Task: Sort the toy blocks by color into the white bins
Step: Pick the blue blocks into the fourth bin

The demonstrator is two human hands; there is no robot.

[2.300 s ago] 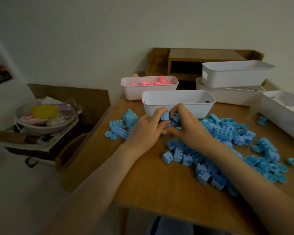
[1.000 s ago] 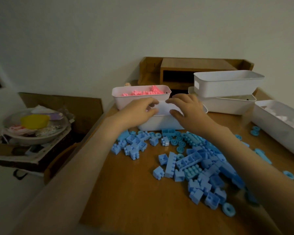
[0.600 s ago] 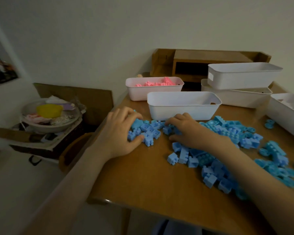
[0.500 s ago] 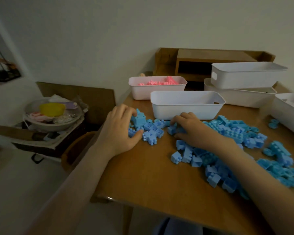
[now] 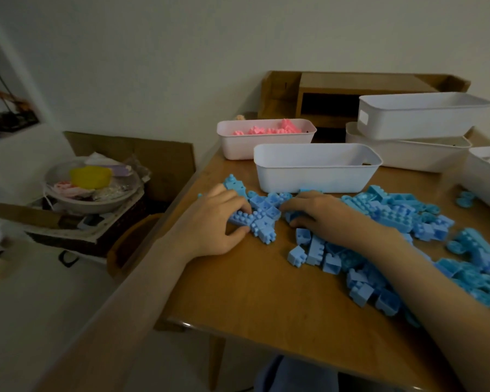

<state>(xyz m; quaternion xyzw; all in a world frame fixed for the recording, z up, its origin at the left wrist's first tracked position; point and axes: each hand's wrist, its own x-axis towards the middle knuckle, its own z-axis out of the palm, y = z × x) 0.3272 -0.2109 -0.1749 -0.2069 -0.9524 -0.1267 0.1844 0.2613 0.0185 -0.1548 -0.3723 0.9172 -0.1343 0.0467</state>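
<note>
bare table [image 5: 238, 292] at lower centre of frame, between my forearms: open lane. blue blocks [image 5: 393, 219] cover centre to right edge, no flat path there. white bin [image 5: 314, 176] front wall stands just behind my left hand [image 5: 212, 222] and right hand [image 5: 323, 216], blocks low forward reach. stacked bins [image 5: 408, 123] wall off upper right.

The left forearm [image 5: 119, 315] and right forearm [image 5: 436, 292] are bare and reach forward from the bottom corners of the view, converging toward the middle. The left hand [image 5: 212, 219] lies palm down. Its fingers curl over a cluster of blue blocks [image 5: 262, 219], and its thumb presses in against the cluster's near side. The right hand [image 5: 326, 216] is also palm down with knuckles raised, its fingers and tucked thumb pinching blocks. The two hands' fingertips face each other, just apart.
</note>
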